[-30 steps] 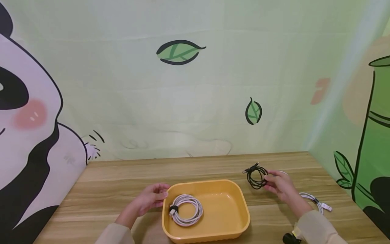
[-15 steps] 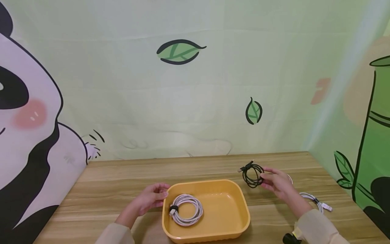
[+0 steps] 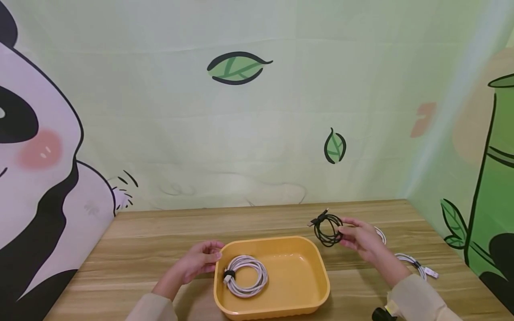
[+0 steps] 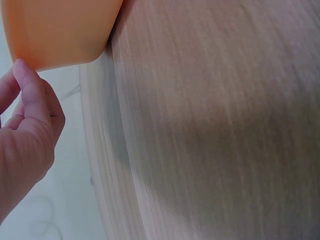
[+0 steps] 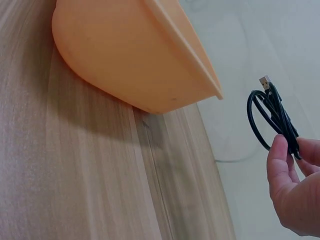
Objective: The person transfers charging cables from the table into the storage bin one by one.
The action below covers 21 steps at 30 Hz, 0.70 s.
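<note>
My right hand [image 3: 361, 239] pinches a coiled black USB cable [image 3: 328, 230] by its right side, raised beyond the back right corner of a yellow plastic bin [image 3: 299, 307]. In the right wrist view the cable's metal USB plug [image 5: 265, 82] points up, and the coil sits between thumb and fingers. My left hand [image 3: 198, 262] holds the bin's back left corner, its thumb on the rim, as the left wrist view also shows. Inside the bin, at the left, lies a coiled white cable [image 3: 263, 278] bound with a black strap [image 3: 229, 274].
On the wooden table [image 3: 168, 229], a second white cable [image 3: 409, 258] with a white plug lies right of the bin. Another white loop [image 3: 380, 234] shows partly behind the right hand. A black object [image 3: 381, 314] sits by the right sleeve. A printed backdrop [image 3: 281, 133] stands behind the table.
My right hand has carried the black cable leftward and slightly up, closer to the bin. More of the white loop behind that hand now shows. The left hand and bin stay put.
</note>
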Motion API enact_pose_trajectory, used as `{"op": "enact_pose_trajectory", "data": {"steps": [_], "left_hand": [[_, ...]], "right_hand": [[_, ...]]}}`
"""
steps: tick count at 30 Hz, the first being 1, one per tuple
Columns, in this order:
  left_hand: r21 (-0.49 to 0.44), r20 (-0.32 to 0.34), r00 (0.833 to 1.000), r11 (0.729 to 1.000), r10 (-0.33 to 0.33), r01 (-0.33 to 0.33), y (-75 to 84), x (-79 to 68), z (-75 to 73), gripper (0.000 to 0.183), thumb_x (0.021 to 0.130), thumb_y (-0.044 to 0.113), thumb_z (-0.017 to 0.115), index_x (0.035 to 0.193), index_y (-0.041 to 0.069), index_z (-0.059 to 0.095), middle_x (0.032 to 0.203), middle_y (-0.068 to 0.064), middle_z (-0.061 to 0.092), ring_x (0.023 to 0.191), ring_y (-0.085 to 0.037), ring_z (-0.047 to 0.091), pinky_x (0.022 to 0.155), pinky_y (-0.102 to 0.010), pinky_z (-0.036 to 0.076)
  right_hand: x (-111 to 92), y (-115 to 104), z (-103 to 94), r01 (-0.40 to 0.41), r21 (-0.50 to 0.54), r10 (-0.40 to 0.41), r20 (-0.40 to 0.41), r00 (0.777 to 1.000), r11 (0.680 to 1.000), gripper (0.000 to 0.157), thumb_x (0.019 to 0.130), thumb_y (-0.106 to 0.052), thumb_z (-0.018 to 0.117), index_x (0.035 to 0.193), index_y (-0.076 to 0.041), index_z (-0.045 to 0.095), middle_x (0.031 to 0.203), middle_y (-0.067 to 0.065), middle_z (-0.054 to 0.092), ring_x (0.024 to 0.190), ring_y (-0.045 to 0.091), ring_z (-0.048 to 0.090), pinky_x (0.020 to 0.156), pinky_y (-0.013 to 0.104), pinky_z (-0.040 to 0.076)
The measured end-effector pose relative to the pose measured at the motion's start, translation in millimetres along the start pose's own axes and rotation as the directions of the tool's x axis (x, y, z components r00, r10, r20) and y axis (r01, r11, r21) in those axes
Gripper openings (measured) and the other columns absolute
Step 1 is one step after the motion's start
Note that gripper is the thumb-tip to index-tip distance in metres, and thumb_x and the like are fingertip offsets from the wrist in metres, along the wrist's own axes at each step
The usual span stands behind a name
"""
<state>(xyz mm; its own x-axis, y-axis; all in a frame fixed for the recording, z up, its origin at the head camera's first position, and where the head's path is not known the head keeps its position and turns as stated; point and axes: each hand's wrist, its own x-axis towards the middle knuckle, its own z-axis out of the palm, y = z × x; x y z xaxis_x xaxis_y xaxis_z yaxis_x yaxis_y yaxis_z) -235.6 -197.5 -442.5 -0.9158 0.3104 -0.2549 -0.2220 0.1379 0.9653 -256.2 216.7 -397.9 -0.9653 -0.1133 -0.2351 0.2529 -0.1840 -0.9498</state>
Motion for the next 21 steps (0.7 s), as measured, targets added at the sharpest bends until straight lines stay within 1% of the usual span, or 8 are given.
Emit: {"op": "enact_pose_trajectory", "data": {"steps": [4, 12, 18, 21], "left_hand": [[0.002, -0.001, 1.0, 1.0, -0.001, 0.001, 0.0, 0.2, -0.4, 0.038, 0.088, 0.009, 0.051, 0.12, -0.007, 0.039, 0.092, -0.003, 0.047, 0.075, -0.01, 0.051, 0.065, -0.021, 0.048], [0.002, -0.002, 1.0, 1.0, -0.003, 0.003, 0.4, 0.1, -0.5, 0.04, 0.088, 0.009, 0.051, 0.121, -0.007, 0.038, 0.092, -0.004, 0.047, 0.074, -0.009, 0.051, 0.065, -0.02, 0.048], [0.004, -0.004, 1.0, 1.0, -0.007, 0.007, 1.1, -0.2, -0.2, 0.039, 0.088, 0.01, 0.051, 0.121, -0.007, 0.038, 0.092, -0.004, 0.047, 0.074, -0.009, 0.051, 0.065, -0.02, 0.048], [0.003, -0.007, 1.0, 1.0, -0.011, 0.011, 1.4, -0.5, 0.1, 0.039, 0.088, 0.01, 0.052, 0.121, -0.007, 0.039, 0.092, -0.004, 0.047, 0.073, -0.009, 0.05, 0.064, -0.02, 0.047]], "right_hand": [[-1.1, -1.4, 2.5, 0.003, -0.001, -0.002, 0.01, 1.0, 1.0, 0.02, 0.084, 0.002, 0.052, 0.095, -0.015, 0.054, 0.072, -0.003, 0.065, 0.064, 0.01, 0.062, 0.059, 0.021, 0.051], [-2.1, -3.3, 5.9, 0.004, -0.017, -0.004, 0.026, 1.0, 1.0, 0.021, 0.082, -0.001, 0.056, 0.1, -0.013, 0.052, 0.072, -0.003, 0.064, 0.064, 0.009, 0.061, 0.061, 0.022, 0.052], [-2.5, -2.9, 8.5, 0.007, -0.017, -0.006, 0.053, 0.999, 1.0, 0.02, 0.083, 0.0, 0.054, 0.098, -0.014, 0.053, 0.072, -0.003, 0.063, 0.063, 0.009, 0.061, 0.059, 0.021, 0.051], [-2.6, -2.3, 9.5, 0.011, -0.029, -0.009, 0.068, 0.998, 1.0, 0.021, 0.083, 0.0, 0.054, 0.1, -0.012, 0.052, 0.071, -0.002, 0.062, 0.063, 0.009, 0.061, 0.058, 0.02, 0.051]]}}
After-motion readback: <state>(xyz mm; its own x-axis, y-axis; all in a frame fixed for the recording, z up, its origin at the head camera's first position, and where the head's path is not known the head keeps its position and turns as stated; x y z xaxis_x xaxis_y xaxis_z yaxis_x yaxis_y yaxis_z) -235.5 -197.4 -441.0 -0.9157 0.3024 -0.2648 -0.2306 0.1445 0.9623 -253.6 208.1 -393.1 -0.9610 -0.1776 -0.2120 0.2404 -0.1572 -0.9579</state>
